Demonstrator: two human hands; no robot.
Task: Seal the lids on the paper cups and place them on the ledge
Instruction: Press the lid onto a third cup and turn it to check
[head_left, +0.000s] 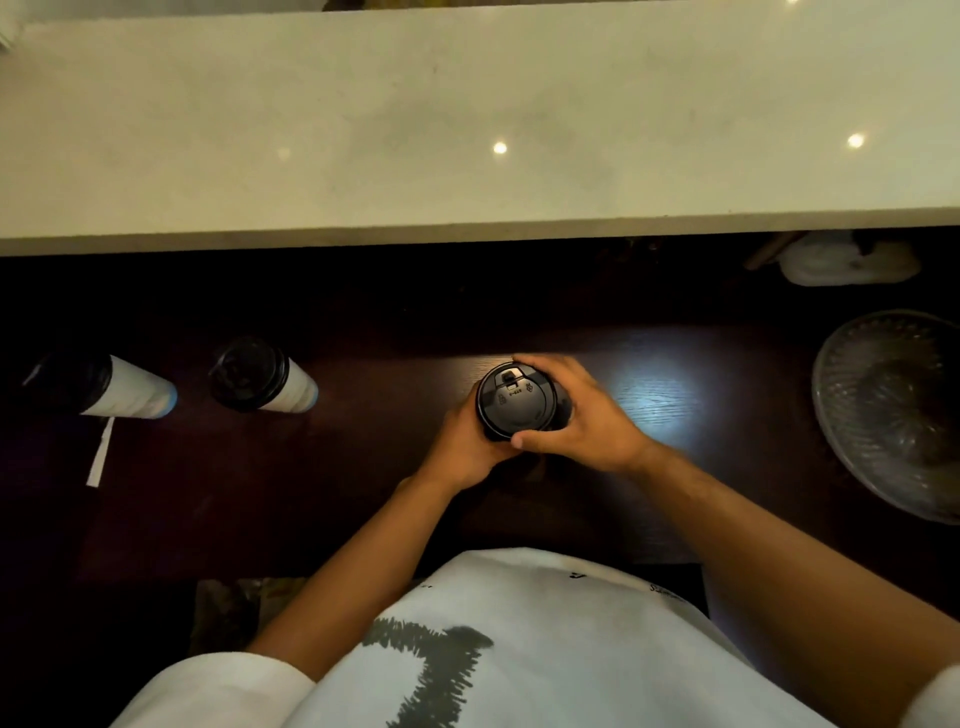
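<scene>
Both hands on one cup. Left hand (462, 441) wraps the side of the cup under the rim; right hand (582, 415) curls over the black lid (517, 402), thumb at the near edge, fingers round the far edge. Lid looks seated, likely being pressed down. Cup stands on the dark counter (649, 395), between the hands. Well left of the left hand, two more lidded cups (265, 382) stand waiting; sealed or not, cannot tell. Beyond the hands, the pale ledge (467, 130) carries no cups. Judgement: early stage, nothing placed yet, three cups left to move up.
</scene>
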